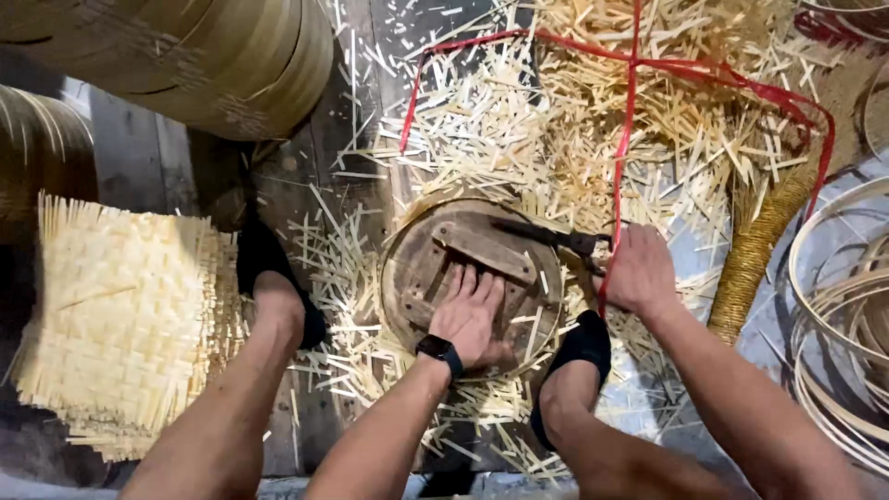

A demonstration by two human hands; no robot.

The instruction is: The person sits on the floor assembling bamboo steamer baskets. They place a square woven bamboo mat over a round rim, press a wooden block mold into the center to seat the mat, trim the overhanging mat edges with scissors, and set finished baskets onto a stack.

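Two bare hands, two bare legs, two black slip-on shoes, one round wooden form. Left hand (469,318), black smartwatch (439,349) on the wrist, lies flat on the round dark wooden disc with nailed cross slats (435,259), fingers stretched out and slightly apart, palm pressing the slats. Right hand (639,270) sits at the disc's right edge, fingers curled shut around the handle of a dark metal blade (546,235) that lies across the disc's upper right part; a red plastic strap (622,148) runs down past that hand. The disc sits on the floor between the person's feet, left black shoe (264,259) and right black shoe (579,347), with a thin bamboo rim hugging its edge. One woven pale bamboo mat with frayed edges (120,315) lies at left, well apart. A heap of pale bamboo offcuts (556,120) covers the floor beyond the disc. One straw-wrapped broom handle (755,255) lies at right, beside several thin bamboo hoops (847,306). Stacked wide bamboo bands (185,56) sit upper left.
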